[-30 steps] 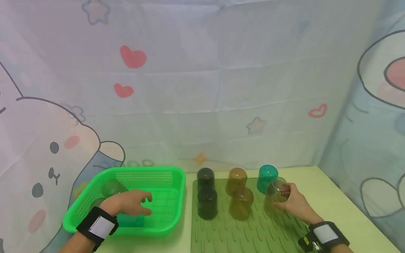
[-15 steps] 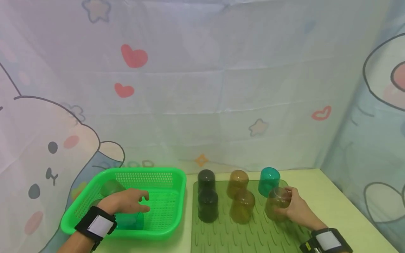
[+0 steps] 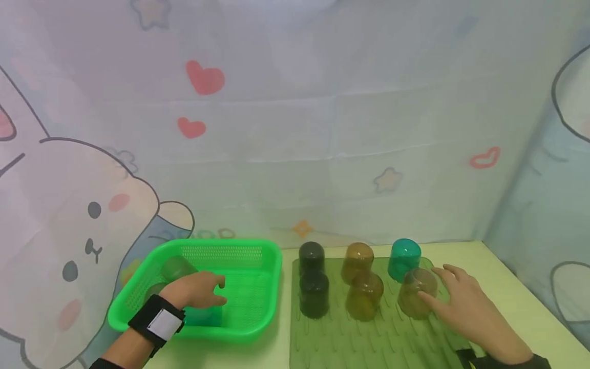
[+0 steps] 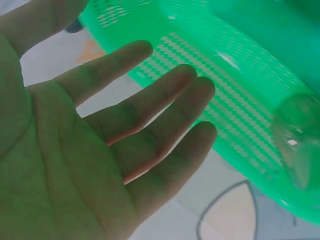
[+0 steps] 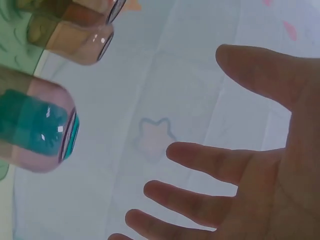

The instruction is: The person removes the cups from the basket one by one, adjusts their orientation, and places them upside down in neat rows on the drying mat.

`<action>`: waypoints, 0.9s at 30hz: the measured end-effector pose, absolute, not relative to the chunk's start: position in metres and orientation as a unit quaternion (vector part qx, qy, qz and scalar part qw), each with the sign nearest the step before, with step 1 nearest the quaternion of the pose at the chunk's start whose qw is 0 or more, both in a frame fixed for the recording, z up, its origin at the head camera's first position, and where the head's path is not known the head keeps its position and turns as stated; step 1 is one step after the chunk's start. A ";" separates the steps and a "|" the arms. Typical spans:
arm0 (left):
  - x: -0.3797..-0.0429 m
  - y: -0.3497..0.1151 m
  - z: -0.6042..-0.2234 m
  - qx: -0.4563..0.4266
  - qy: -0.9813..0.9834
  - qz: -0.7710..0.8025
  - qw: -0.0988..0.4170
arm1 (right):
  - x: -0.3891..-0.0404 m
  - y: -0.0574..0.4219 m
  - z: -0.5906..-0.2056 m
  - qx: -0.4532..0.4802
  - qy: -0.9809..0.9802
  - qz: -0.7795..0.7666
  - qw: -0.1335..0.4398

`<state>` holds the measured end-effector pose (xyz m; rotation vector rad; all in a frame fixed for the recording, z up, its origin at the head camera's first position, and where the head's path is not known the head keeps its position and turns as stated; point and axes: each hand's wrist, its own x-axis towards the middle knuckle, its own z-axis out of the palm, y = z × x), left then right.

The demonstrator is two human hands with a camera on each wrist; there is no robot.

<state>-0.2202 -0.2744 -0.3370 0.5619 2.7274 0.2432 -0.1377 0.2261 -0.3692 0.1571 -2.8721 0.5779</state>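
Note:
My right hand (image 3: 477, 312) is spread beside a pinkish clear cup (image 3: 418, 297), which stands upside down on the green mat (image 3: 341, 343). In the right wrist view a gap shows between my fingertips and this cup (image 5: 42, 155). A teal cup (image 3: 404, 260) stands behind it. My left hand (image 3: 195, 290) hovers over the green basket (image 3: 265, 328), fingers loosely extended, holding nothing. Under it a teal cup (image 3: 205, 316) lies in the basket, partly hidden by the wrist. Another see-through cup (image 3: 176, 267) lies at the basket's left end.
Two dark cups (image 3: 314, 297) and two amber cups (image 3: 365, 297) stand upside down in pairs on the mat, left of the pinkish one. Behind the pale table (image 3: 465, 256) hangs a printed cloth (image 3: 322, 128), with another side of it at the right.
My right hand has let go of the pinkish cup and drawn back to the right with its fingers spread. The cup stays on the mat. My left hand keeps its place over the basket.

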 end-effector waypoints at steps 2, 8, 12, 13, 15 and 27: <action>-0.223 -0.275 -0.338 0.200 0.962 0.073 0.170 | -0.134 0.225 -0.370 0.049 -0.974 0.200 0.094; -0.232 -0.282 -0.348 0.190 0.965 0.040 0.175 | -0.130 0.223 -0.381 0.050 -0.970 0.216 0.098; -0.237 -0.286 -0.357 0.171 0.968 0.004 0.183 | -0.131 0.222 -0.387 0.043 -0.968 0.225 0.102; -0.239 -0.287 -0.359 0.166 0.968 -0.005 0.186 | -0.131 0.221 -0.388 0.043 -0.967 0.227 0.104; -0.242 -0.290 -0.362 0.154 0.968 -0.019 0.198 | -0.132 0.219 -0.389 0.046 -0.965 0.231 0.111; -0.261 -0.280 -0.375 0.114 0.951 -0.026 0.287 | -0.131 0.217 -0.387 0.049 -0.963 0.234 0.126</action>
